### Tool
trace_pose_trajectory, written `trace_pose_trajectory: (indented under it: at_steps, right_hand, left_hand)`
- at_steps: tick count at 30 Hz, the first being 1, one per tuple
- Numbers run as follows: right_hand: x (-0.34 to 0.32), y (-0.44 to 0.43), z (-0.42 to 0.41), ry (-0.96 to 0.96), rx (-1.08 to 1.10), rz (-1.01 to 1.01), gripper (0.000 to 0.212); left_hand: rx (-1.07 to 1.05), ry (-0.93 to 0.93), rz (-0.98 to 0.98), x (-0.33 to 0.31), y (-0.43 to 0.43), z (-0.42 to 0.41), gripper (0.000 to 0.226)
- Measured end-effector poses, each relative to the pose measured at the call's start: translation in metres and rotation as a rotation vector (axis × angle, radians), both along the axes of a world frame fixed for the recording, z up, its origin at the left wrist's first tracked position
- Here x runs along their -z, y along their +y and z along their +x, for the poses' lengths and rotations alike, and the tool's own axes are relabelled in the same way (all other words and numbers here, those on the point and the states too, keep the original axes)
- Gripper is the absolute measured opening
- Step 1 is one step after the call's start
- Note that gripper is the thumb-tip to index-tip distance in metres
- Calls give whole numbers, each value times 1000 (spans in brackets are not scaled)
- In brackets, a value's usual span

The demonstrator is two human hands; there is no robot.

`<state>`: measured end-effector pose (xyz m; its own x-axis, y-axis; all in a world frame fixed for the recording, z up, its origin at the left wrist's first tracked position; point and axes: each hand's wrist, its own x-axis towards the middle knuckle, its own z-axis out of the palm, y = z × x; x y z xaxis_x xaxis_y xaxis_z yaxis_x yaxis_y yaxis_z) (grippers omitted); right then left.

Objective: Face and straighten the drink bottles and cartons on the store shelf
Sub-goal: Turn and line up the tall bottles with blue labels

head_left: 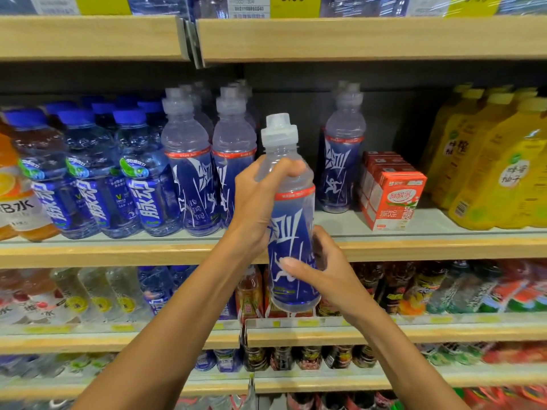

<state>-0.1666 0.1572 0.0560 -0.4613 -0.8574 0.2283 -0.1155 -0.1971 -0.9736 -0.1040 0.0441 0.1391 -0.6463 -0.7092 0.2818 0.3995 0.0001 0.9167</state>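
I find both hands grasping the blue-labelled bottle (291,220) clear of the shelf (414,247), left hand (257,199) uppermost, right hand (322,267) low; next, I judge, reseat it label-forward in the gap behind.

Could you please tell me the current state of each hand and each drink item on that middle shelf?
Left hand: gripping held bottle's shoulder.
Right hand: gripping its lower body.
Held bottle: upright, off the shelf, capped.
Lone bottle: standing, label forward.
Red cartons: standing, angled.
Yellow bottles: standing in rows.
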Motion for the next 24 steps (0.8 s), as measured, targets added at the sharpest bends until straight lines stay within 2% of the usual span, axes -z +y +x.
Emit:
trace_pose_trajectory:
  at_steps: [3,5,6,9,10,13,17,19,21,22,24]
  right_hand:
    - [3,5,-9,-211,-222,15,81]
    - [6,4,-11,-295,-335,61,89]
    - [6,4,-11,-320,-401,64,85]
    - [9,0,-7,-334,-635,-32,50]
    - [10,-2,-4,-354,-671,-45,47]
    - [12,-8,2,-396,-599,-10,60]
    - [15,-8,5,-390,-479,-38,57]
    - [14,-6,7,-332,-361,-23,53]
    - [12,-3,7,-242,-202,14,54]
    - [11,-2,7,-204,-140,19,53]
    - [9,0,8,-163,-40,0,50]
  left_hand:
    - [251,17,123,0,-11,2,54]
    - [435,63,227,1,-15,2,48]
    - [516,96,276,1,-16,1,45]
    - [703,182,332,4,-19,-2,52]
    - [743,198,340,5,-20,-3,54]
    - [812,210,352,7,-21,-7,58]
    - [786,164,314,9,-24,-6,62]
    - [724,137,268,8,-24,-5,71]
    - [546,37,155,4,-23,-4,77]
    - [406,-19,84,3,-22,-3,72]
    - [102,-81,-65,3,-21,-1,47]
